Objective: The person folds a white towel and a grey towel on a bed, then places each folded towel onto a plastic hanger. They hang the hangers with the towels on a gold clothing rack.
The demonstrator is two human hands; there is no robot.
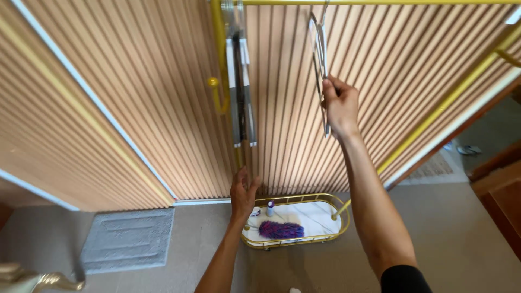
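Note:
My right hand (341, 106) is raised and closed on a thin metal hanger (320, 59), seen edge-on, which hangs from the gold top rail (380, 2) of a clothes rack. My left hand (242, 192) is lower down, wrapped around the rack's gold upright pole (218, 49). A grey and white item (240, 92) hangs flat against that pole, just above my left hand. The rack's oval base tray (317, 217) has a gold rim and a marble-look floor. It holds a purple and blue duster (281, 230) and a small white bottle (270, 208).
A wall of vertical wooden slats (135, 97) stands close behind the rack. A grey mat (127, 239) lies on the floor at the left. At the right are a pair of sandals (468, 149) and wooden furniture (504, 190). A gold fitting (38, 279) pokes in at the bottom left.

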